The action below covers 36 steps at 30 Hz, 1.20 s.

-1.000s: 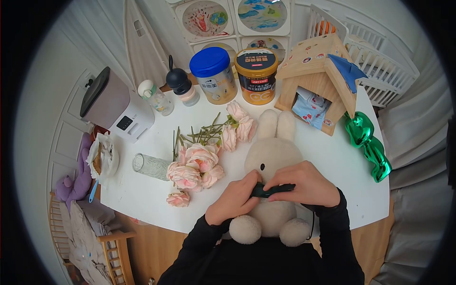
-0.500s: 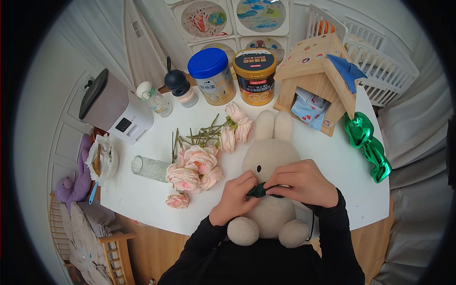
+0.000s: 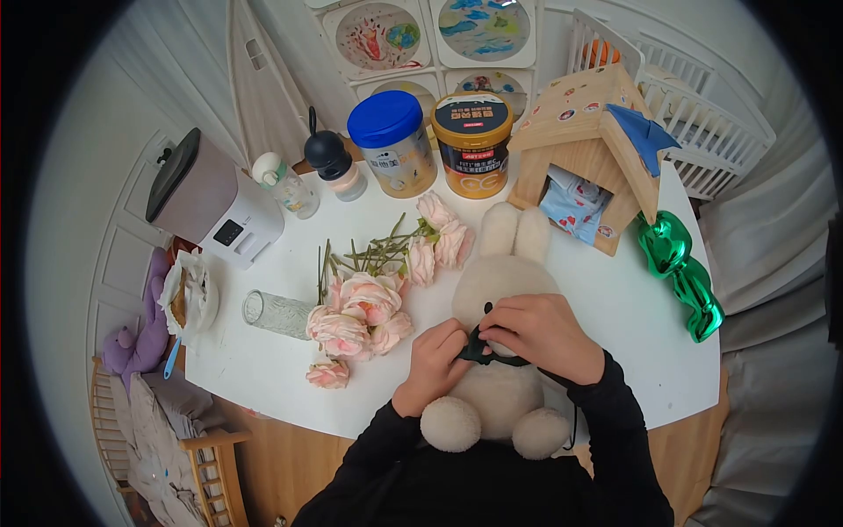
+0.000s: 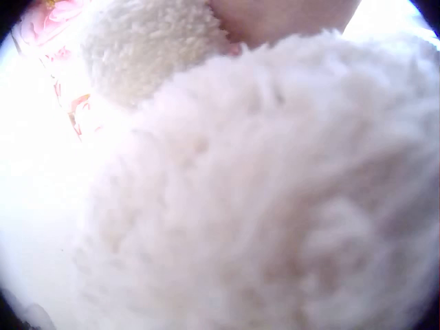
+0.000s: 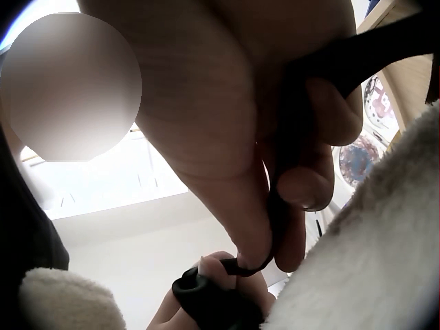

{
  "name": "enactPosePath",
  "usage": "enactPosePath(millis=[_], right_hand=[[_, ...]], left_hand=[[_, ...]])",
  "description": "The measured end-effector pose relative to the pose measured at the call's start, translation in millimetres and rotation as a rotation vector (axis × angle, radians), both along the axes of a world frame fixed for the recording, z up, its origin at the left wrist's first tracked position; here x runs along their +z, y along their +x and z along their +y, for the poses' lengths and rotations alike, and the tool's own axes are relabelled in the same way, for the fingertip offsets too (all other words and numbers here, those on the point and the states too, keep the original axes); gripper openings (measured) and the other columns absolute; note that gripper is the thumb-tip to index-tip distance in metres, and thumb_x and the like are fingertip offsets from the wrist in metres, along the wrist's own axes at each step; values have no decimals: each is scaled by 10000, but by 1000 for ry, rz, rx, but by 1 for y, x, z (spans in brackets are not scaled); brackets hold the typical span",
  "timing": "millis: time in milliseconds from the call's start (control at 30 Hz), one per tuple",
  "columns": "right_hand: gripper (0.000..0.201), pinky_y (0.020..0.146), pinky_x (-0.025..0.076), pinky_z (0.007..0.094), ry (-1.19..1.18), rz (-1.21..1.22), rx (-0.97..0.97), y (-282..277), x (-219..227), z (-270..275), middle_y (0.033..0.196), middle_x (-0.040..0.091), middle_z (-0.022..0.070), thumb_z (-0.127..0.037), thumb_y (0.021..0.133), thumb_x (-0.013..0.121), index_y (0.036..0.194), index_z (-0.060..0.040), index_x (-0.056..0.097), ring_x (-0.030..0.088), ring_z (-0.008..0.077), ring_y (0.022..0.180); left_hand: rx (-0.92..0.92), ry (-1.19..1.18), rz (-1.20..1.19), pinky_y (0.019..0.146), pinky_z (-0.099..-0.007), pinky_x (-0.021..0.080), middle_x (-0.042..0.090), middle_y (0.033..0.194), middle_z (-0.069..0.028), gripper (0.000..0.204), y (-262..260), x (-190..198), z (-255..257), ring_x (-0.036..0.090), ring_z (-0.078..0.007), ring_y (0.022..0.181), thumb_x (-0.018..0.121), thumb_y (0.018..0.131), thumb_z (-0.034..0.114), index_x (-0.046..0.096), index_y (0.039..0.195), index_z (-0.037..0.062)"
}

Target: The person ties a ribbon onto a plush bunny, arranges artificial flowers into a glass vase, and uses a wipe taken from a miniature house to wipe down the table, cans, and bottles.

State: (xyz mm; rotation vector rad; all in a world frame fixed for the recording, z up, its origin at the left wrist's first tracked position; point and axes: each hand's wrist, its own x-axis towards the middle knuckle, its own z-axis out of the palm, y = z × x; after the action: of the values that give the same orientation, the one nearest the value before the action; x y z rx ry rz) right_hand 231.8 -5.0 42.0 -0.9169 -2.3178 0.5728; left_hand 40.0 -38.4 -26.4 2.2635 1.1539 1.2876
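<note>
- Seated cream plush rabbit with round fluffy feet (image 3: pixel 500 395), lower centre of the head view – the left wrist view gives mainly its pale pile, with pink petals at upper left.
- Person's right hand (image 3: pixel 546 332), right of the rabbit's chin: the head view shows mostly its back, while the right wrist view, from below, shows fingers curled over a dark green cloth band (image 5: pixel 213 302), the thumb pressing it.
- Person's left hand (image 3: pixel 434 362), left of the chin: bent fingers pinch the band's other part, bunched at the bottom of the right wrist view.
- White curved-edge table (image 3: pixel 632 351) spans the head view's middle.
- Pale wooden toy house (image 3: pixel 562 119) at upper right; blue-lidded tin (image 3: pixel 391 145) and gold-rimmed black tub (image 3: pixel 472 145) at upper centre.
- Pink artificial roses (image 3: pixel 369 299) left of the rabbit, beside a ribbed clear glass vase (image 3: pixel 277 314) lying on its side.
- Shiny green foil shape (image 3: pixel 694 281), far right.
- The right hand covers part of the rabbit's face – one black eye shows; the band's far end is hard to trace.
</note>
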Motion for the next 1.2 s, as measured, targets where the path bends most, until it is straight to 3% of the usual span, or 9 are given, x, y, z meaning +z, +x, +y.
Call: enactPosePath(millis=[267,467,633,867,1033,1200], right_hand=[[93,615,476,375,-105,-57,34,1,-1,-3,771,619,51,-162,797,653,817,-72,645,621,264,738],[93,634,476,386,-124,-62,56,5,2,-3,776,618,55,-158,800,647,814,-66,643,619,268,752],[79,678,467,381,-54,-73,129,8,4,-4,788,578,60,-123,778,661,801,-58,623,591,259,796],[88,714,455,386,-80,-78,170,7,7,-5,789,568,65,-121,769,668,799,-57,615,582,263,801],[98,734,444,385,-71,-58,178,5,4,-6,789,568,65,-127,761,666,794,-55,608,580,267,795],[111,780,424,368,-115,-124,191,6,8,-5,800,563,51,-128,750,673,810,-64,606,570,242,834]], left_hand=[[78,-10,-105,565,-344,447,619,797,-70,202,4,2,-6,582,-249,639,748,670,76,632,834,50],[8,132,35,672,-314,446,655,776,-46,249,-3,24,-9,608,-213,701,727,591,-3,694,832,51],[-89,-228,-70,760,-322,402,651,807,-2,266,-10,33,-12,594,-196,798,718,561,19,707,814,99],[-164,-405,-51,784,-316,414,658,845,-21,256,-21,42,-17,600,-196,818,703,571,2,717,815,81],[-387,-911,-365,794,-295,426,599,884,-66,177,-29,44,-17,581,-188,859,707,669,-12,694,845,7],[-580,-859,-159,752,-272,410,531,858,-47,111,-29,43,-13,527,-163,858,714,749,12,660,839,-21]])
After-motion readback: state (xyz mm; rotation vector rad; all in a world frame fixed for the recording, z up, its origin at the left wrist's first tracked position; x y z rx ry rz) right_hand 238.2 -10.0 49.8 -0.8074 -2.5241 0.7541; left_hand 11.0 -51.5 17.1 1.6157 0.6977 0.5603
